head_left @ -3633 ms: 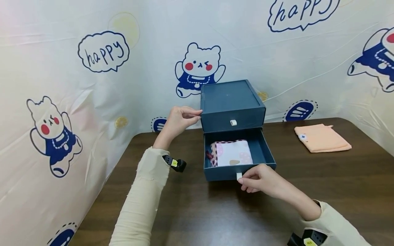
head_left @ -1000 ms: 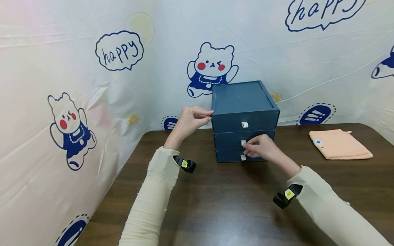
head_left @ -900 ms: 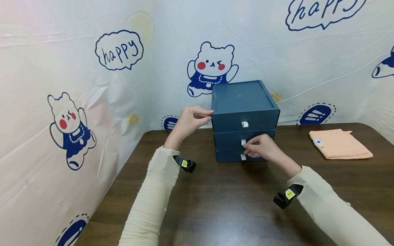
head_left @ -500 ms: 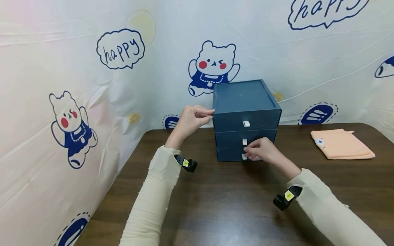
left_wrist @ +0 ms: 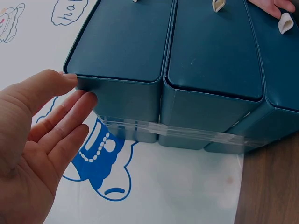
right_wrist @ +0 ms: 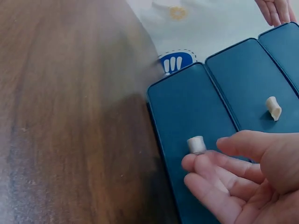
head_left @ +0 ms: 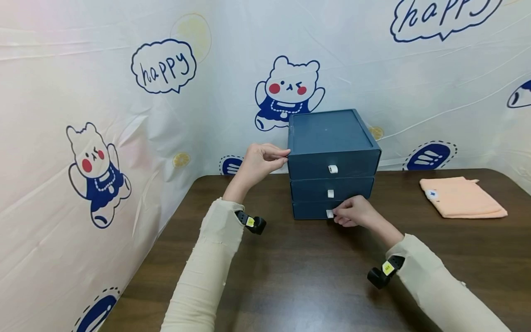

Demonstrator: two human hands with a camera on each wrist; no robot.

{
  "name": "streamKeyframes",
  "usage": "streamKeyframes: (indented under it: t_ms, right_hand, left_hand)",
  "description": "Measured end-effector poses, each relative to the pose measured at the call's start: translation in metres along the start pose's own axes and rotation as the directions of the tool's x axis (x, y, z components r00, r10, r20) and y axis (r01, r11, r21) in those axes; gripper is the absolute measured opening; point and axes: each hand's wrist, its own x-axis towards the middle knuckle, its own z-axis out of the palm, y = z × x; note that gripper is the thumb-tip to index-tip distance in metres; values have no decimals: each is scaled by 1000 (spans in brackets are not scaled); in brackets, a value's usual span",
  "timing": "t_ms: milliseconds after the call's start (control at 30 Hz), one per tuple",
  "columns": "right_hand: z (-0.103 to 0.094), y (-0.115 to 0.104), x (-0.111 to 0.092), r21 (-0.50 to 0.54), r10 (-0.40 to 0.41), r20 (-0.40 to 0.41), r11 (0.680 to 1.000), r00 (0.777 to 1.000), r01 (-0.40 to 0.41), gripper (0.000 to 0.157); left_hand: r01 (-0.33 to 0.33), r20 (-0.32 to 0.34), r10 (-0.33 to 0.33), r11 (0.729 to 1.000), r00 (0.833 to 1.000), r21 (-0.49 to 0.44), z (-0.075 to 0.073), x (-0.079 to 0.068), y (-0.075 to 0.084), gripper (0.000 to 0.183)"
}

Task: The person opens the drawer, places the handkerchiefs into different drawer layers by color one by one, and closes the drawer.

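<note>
A dark blue three-drawer box [head_left: 333,163] stands at the back of the table, its drawers all pushed in. Each drawer front carries a small white pull tab. At the box's upper left front corner my left hand [head_left: 258,165] pinches the edge; in the left wrist view its thumb [left_wrist: 56,83] lies at the front rim and the fingers along the side. My right hand [head_left: 354,212] is at the bottom drawer's pull tab [right_wrist: 196,145]. The right wrist view shows a finger touching that tab from beside it, the thumb [right_wrist: 245,143] apart from it.
A folded peach cloth [head_left: 462,198] lies on the brown wooden table [head_left: 307,276], right of the box. Behind the table hangs a pale printed curtain [head_left: 224,92] with cartoon bears. Strips of clear tape [left_wrist: 159,129] run along the box's side.
The middle drawer, pulled out earlier with a folded cloth inside, is now in. My right hand has moved down from the middle tab to the bottom one. The left hand keeps its place.
</note>
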Motion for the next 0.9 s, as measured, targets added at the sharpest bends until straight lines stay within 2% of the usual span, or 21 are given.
streamKeyframes:
  t_ms: [233,567,900]
  right_hand:
    - [4,8,0,-4,47,-18,999,999,-47,32]
    - [8,12,4,52,25,20,998,999,-26,28]
    - [11,12,4,59,-2,24,998,1000,1,22]
  left_hand:
    - [0,-2,0,1000,1000,9,0,0,1,22]
    - [6,-8,-6,1000,1000,12,0,0,3,22]
    - [13,-11,-13,1000,1000,4,1,-1,2,22]
